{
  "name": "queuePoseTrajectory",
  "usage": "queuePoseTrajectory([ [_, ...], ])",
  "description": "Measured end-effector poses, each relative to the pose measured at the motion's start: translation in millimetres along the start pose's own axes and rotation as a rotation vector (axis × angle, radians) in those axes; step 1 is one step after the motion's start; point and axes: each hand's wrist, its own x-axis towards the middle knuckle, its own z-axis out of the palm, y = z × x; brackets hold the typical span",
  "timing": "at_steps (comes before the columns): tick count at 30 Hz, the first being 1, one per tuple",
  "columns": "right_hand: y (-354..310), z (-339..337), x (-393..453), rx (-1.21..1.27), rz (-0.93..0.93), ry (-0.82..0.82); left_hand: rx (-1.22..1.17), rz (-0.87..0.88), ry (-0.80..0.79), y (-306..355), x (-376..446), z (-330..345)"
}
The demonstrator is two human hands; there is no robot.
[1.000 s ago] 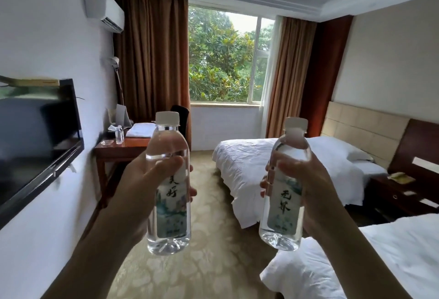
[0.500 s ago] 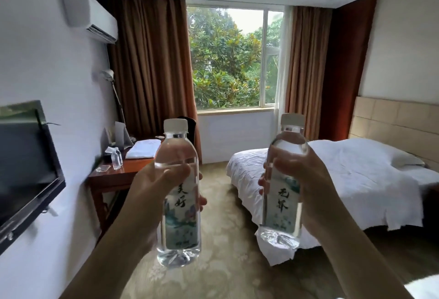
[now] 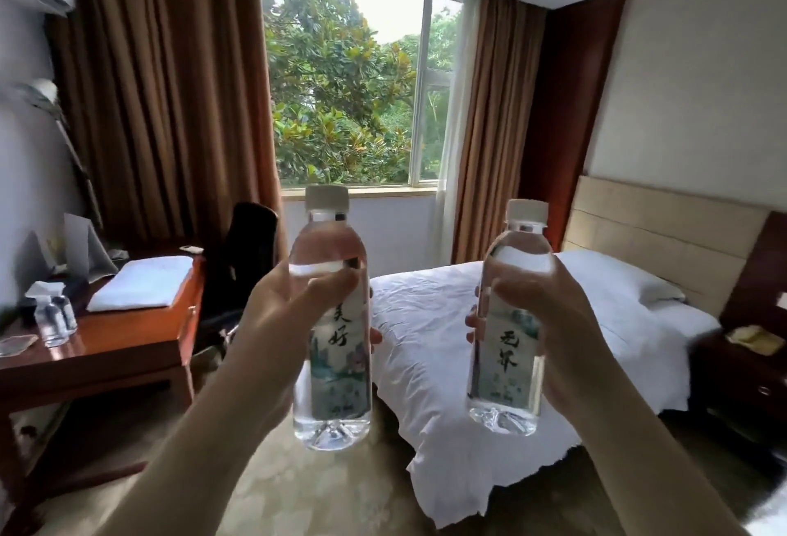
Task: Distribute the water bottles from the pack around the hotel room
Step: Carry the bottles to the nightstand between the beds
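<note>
While both bottles are sitting in the hands rather than on furniture, I'm reading the task as mid-way at best: nothing carried here is placed yet. Left hand is wrapping the left bottle around its upper-middle, thumb crossing the front just above the label, fingertips showing past the far side. Right hand is clamping the right bottle the same way, thumb over the front, fingers curling round the left edge. Both grips are closing fully on the bodies; caps and bases are sticking out clear above and below. Both bottles are standing upright, capped, looking full, held up at centre frame, well apart from each other.

Small clear bottles are already standing on the wooden desk at the lower left of the frame, beside a folded white towel; too blurred to tell whether they came from the pack, so I'm not counting the desk as done. Bed is filling centre right, dark nightstand at the right edge with no bottle visible on it. Pack itself is not showing.

Judging from that, two drop-offs are still pending; nightstand is looking like a likely candidate
</note>
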Motion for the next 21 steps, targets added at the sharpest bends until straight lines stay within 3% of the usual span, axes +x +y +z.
queuePoseTrajectory([
  [8, 34, -55, 109, -0.171, -0.028, 0.351, -0.133, -0.063, -0.375, -82, 207, 58],
  [15, 49, -154, 142, -0.253, 0.006, 0.675, -0.266, -0.122, -0.681, -144, 306, 183],
  [21, 67, -266, 175, -0.297, -0.016, 0.805, -0.291, -0.161, -0.825, -203, 364, 312],
])
